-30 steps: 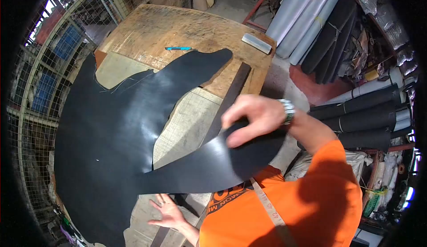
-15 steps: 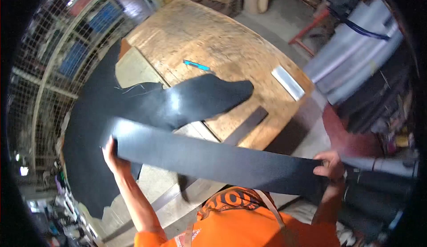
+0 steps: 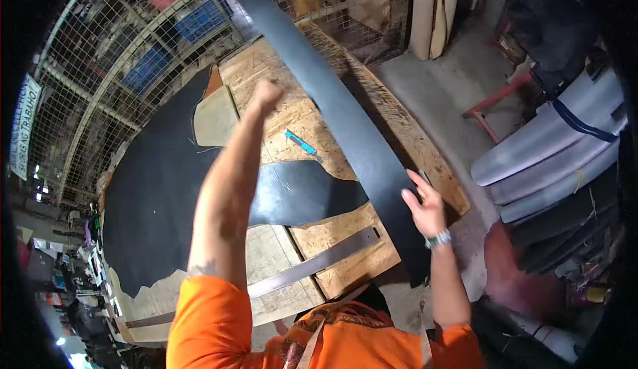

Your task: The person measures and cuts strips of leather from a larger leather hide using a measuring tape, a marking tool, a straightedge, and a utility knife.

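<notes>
Where raised, strip [image 3: 345,116] against right fingers [image 3: 413,186]

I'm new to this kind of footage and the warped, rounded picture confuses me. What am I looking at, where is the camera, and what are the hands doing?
The camera sits on a person's head and looks down, so you see their own arms and orange shirt from above; the wide lens bends the edges. There is no machine, only two bare hands. The left hand is raised and closed on a long black strip, which looks like leather, and the right hand, with a watch at the wrist, rests on the strip lower down. Below is a wooden table. On it lie a large black hide, a blue pen and a long metal ruler. Rolls of material are stacked on the right, and a wire fence stands behind the table.
</notes>
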The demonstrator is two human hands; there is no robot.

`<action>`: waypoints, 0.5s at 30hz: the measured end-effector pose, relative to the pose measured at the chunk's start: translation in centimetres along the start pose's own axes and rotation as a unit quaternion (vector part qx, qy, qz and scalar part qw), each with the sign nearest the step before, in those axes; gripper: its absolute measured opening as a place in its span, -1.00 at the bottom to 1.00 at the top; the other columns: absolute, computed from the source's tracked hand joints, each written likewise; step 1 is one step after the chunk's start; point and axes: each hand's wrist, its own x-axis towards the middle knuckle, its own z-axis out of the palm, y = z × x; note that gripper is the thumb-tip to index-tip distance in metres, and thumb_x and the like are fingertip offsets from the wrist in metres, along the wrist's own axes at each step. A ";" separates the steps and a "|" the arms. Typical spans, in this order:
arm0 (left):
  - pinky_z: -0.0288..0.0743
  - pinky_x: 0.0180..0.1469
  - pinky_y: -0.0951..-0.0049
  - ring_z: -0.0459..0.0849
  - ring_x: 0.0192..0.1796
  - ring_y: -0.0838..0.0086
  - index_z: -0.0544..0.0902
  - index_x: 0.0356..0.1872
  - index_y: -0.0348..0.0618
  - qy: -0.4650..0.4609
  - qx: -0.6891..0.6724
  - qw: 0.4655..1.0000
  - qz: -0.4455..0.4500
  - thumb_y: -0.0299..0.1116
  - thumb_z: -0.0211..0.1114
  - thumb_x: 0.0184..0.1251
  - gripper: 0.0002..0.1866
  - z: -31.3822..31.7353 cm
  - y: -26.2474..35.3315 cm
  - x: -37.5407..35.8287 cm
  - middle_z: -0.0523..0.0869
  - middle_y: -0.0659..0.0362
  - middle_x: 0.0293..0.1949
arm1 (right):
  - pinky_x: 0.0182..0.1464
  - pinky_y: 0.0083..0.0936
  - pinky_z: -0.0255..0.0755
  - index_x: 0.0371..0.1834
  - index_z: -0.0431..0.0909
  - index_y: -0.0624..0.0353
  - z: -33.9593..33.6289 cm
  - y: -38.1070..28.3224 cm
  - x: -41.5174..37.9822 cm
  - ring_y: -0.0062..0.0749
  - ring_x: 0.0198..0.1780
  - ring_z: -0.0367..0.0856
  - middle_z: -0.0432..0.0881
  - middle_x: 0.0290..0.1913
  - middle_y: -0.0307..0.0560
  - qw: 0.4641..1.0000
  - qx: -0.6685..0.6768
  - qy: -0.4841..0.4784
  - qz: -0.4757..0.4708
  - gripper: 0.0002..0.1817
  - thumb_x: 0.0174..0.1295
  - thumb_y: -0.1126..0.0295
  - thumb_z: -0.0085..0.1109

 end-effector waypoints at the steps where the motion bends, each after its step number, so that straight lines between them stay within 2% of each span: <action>1: 0.64 -0.08 0.31 0.76 -0.18 0.30 0.60 0.16 -0.44 -0.013 0.044 0.979 0.200 -0.27 0.30 0.43 -0.56 3.1 -4.5 0.7 0.80 -0.03 -0.17 | 0.45 -0.32 0.27 0.41 0.41 0.25 0.8 3.0 2.0 -0.25 0.40 0.46 0.50 0.39 0.06 1.000 -0.015 -0.004 0.001 -0.47 0.35 0.48 0.19; 2: 0.63 -0.02 0.36 0.75 -0.12 0.35 0.58 0.20 -0.44 -0.104 -0.022 0.974 0.199 -0.24 0.30 0.43 -0.52 4.7 -4.9 -3.5 0.80 0.01 -0.13 | 0.37 -0.35 0.37 0.41 0.42 0.17 1.4 6.5 3.5 -0.11 0.34 0.54 0.54 0.35 0.16 0.999 -0.039 0.002 -0.011 -0.44 0.31 0.46 0.20; 3: 0.62 -0.01 0.39 0.72 -0.10 0.41 0.59 0.21 -0.38 -0.171 -0.095 0.952 0.236 -0.26 0.29 0.44 -0.55 5.6 -6.0 -8.3 0.79 0.06 -0.13 | 0.27 -0.32 0.45 0.41 0.44 0.07 1.3 6.9 3.9 0.05 0.27 0.57 0.58 0.26 0.23 0.989 -0.143 -0.004 0.027 -0.43 0.27 0.50 0.16; 4: 0.62 -0.01 0.39 0.71 -0.08 0.44 0.59 0.22 -0.35 -0.215 -0.105 0.950 0.201 -0.30 0.24 0.48 -0.59 6.0 -7.9 -13.3 0.78 0.07 -0.07 | 0.27 -0.38 0.43 0.41 0.44 0.10 1.0 8.5 4.3 -0.01 0.28 0.57 0.58 0.27 0.19 0.982 -0.182 -0.012 0.039 -0.42 0.26 0.54 0.16; 5: 0.59 0.15 0.35 0.68 0.10 0.39 0.54 0.31 -0.28 -0.278 -0.061 0.936 0.208 -0.29 0.19 0.55 -0.58 5.8 -10.1 -17.9 0.72 0.06 0.13 | 0.27 -0.44 0.42 0.41 0.44 0.13 0.7 10.4 4.2 -0.07 0.30 0.57 0.58 0.29 0.16 0.974 -0.221 -0.020 0.053 -0.41 0.24 0.59 0.16; 6: 0.61 0.12 0.33 0.70 0.07 0.40 0.55 0.30 -0.28 -0.320 -0.063 0.939 0.110 -0.28 0.19 0.55 -0.58 5.4 -12.0 -23.0 0.73 0.05 0.12 | 0.23 -0.25 0.46 0.39 0.46 0.07 0.4 11.3 3.8 0.13 0.23 0.57 0.60 0.20 0.27 0.978 -0.203 0.001 0.036 -0.43 0.24 0.56 0.08; 7: 0.64 0.02 0.35 0.73 -0.04 0.42 0.59 0.26 -0.30 -0.332 -0.052 0.937 0.097 -0.29 0.17 0.54 -0.60 5.4 -16.0 -27.8 0.76 0.06 0.04 | 0.23 -0.26 0.47 0.39 0.46 0.08 0.0 11.8 4.1 0.12 0.23 0.58 0.60 0.20 0.27 0.978 -0.205 -0.001 0.030 -0.43 0.24 0.56 0.08; 8: 0.62 -0.10 0.38 0.69 -0.20 0.52 0.70 0.05 -0.28 -0.345 0.005 0.938 0.005 -0.28 0.21 0.50 -0.69 4.8 -18.3 -32.4 0.79 0.15 -0.22 | 0.23 -0.26 0.47 0.39 0.46 0.09 -0.2 12.2 4.2 0.12 0.23 0.58 0.60 0.20 0.27 0.978 -0.206 -0.005 0.027 -0.43 0.24 0.56 0.08; 9: 0.61 -0.14 0.38 0.69 -0.27 0.54 0.74 -0.03 -0.27 -0.364 -0.020 0.914 -0.176 -0.26 0.22 0.43 -0.69 4.0 -19.9 -36.9 0.81 0.15 -0.25 | 0.23 -0.27 0.47 0.39 0.46 0.11 -0.2 12.6 4.0 0.11 0.23 0.59 0.60 0.20 0.27 0.978 -0.205 -0.007 0.027 -0.43 0.24 0.57 0.08; 10: 0.60 -0.15 0.39 0.69 -0.27 0.56 0.75 -0.07 -0.27 -0.366 -0.053 0.921 -0.126 -0.27 0.22 0.35 -0.68 3.9 -28.0 -42.2 0.82 0.13 -0.25 | 0.26 -0.28 0.45 0.38 0.47 0.16 0.0 13.3 4.7 0.07 0.25 0.59 0.61 0.21 0.27 0.981 -0.193 -0.012 0.010 -0.44 0.24 0.57 0.08; 11: 0.59 -0.13 0.40 0.68 -0.27 0.51 0.75 -0.10 -0.24 -0.417 0.019 0.896 -0.155 -0.27 0.22 0.29 -0.69 3.3 -30.9 -47.1 0.80 0.17 -0.29 | 0.30 -0.31 0.43 0.39 0.45 0.17 0.3 12.1 5.7 0.01 0.29 0.57 0.61 0.21 0.26 0.973 -0.223 -0.032 0.054 -0.43 0.25 0.57 0.08; 12: 0.59 -0.13 0.39 0.68 -0.26 0.49 0.74 -0.09 -0.24 -0.446 0.060 0.870 -0.200 -0.27 0.23 0.29 -0.69 3.1 -32.5 -50.9 0.80 0.15 -0.28 | 0.26 -0.28 0.46 0.41 0.42 0.18 0.9 14.2 7.0 -0.01 0.23 0.62 0.62 0.20 0.26 0.971 -0.234 -0.009 -0.041 -0.42 0.26 0.55 0.07; 13: 0.59 -0.13 0.39 0.68 -0.25 0.47 0.73 -0.08 -0.25 -0.447 0.079 0.854 -0.254 -0.27 0.23 0.29 -0.69 2.6 -33.5 -53.5 0.80 0.14 -0.27 | 0.38 -0.28 0.35 0.36 0.47 0.19 1.6 14.1 8.0 -0.05 0.36 0.50 0.58 0.27 0.20 0.980 -0.197 -0.016 0.003 -0.52 0.34 0.50 0.05; 15: 0.59 -0.13 0.38 0.69 -0.24 0.43 0.72 -0.07 -0.25 -0.410 0.084 0.840 -0.347 -0.28 0.24 0.30 -0.69 1.4 -34.4 -57.8 0.79 0.12 -0.25 | 0.33 -0.25 0.39 0.29 0.51 0.23 1.7 11.3 9.6 0.06 0.29 0.53 0.56 0.26 0.26 0.953 -0.283 -0.075 0.075 -0.57 0.36 0.43 0.08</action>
